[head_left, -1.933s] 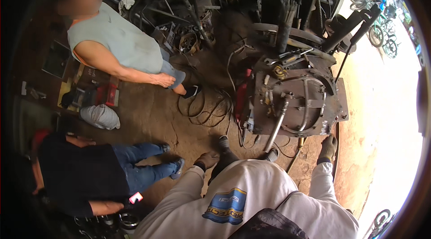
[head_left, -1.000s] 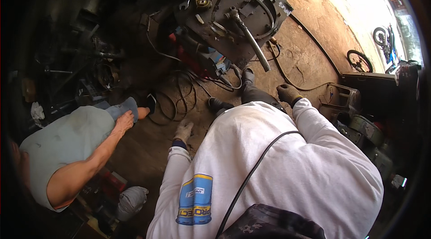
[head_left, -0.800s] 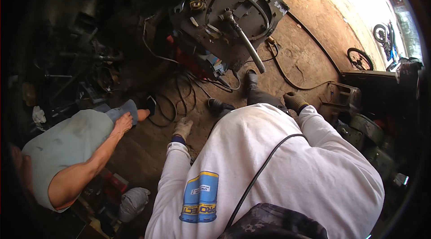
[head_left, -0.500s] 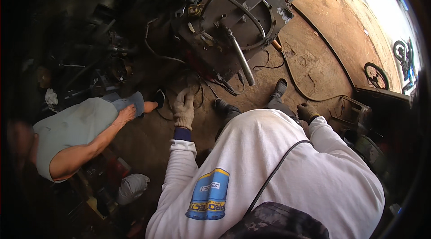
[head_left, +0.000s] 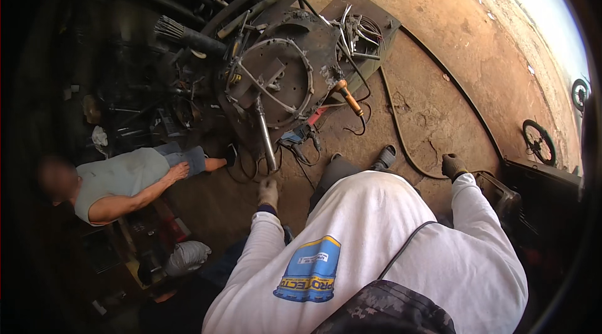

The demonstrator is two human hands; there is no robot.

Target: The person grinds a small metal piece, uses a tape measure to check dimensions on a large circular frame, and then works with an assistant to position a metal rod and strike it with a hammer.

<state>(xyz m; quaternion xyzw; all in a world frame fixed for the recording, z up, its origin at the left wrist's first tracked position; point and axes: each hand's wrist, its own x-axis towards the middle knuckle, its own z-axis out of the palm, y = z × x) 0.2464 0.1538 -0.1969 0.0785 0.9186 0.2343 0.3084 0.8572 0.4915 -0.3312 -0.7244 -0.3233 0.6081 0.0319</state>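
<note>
My left hand (head_left: pixel 268 193), in a pale knitted glove, is just below the lower end of a shiny metal pipe (head_left: pixel 266 133). Whether it touches the pipe I cannot make out, and its fingers are too foreshortened to read. The pipe juts toward me from a dark round plate (head_left: pixel 290 86), which carries a metal ring (head_left: pixel 310 77) with crossing bars. Out to the right, my right hand (head_left: pixel 453 164), in a darker glove, is closed with nothing visible in it. It is near a hose (head_left: pixel 406 146) lying on the ground.
An orange-handled tool (head_left: pixel 348 97) with a cable rests at the plate's right edge. A blue and red power tool (head_left: pixel 300 135) is below it. Another person (head_left: pixel 125 180) is at the left. Pipes and scrap (head_left: pixel 188 36) crowd the back left; a metal frame (head_left: pixel 505 199) stands at right.
The plate and pipe have shifted left in view, and the pipe's end is now close to my left hand. That hand's stretched fingers now look shorter. My right hand remains closed, farther right.
</note>
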